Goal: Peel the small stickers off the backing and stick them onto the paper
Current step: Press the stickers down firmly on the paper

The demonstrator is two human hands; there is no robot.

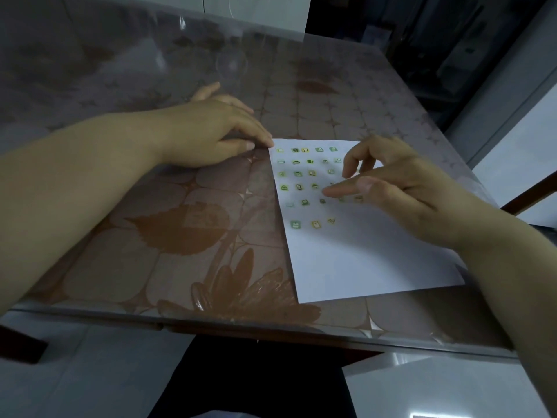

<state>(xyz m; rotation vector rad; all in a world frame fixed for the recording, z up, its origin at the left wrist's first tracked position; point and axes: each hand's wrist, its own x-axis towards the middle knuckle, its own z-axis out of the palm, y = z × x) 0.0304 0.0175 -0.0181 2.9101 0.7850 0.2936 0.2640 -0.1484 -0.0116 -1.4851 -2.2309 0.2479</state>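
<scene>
1. The left hand (211, 131) lay palm down on the table (150, 206), fingers loosely extended and gripping nothing, its fingertips touching the upper left corner of the paper (346, 251).
2. The right hand (391, 182) hovered over the right part of the paper, fingers spread and curled, the thumb stretched leftward above the sticker rows. Whether a sticker was pinched between its fingertips could not be told.
3. The paper, a white sheet, lay flat on the table to the right of centre, slightly rotated, its lower half bare.
4. Small green and yellow stickers (297, 174) sat in rough rows across the upper half of the sheet, with three more (315, 224) in a separate short row just below them.
5. A separate backing sheet could not be made out.
6. The table carried a brown floral cloth under a clear glossy cover, and its near edge (271, 324) ran across the lower part of the view.
</scene>
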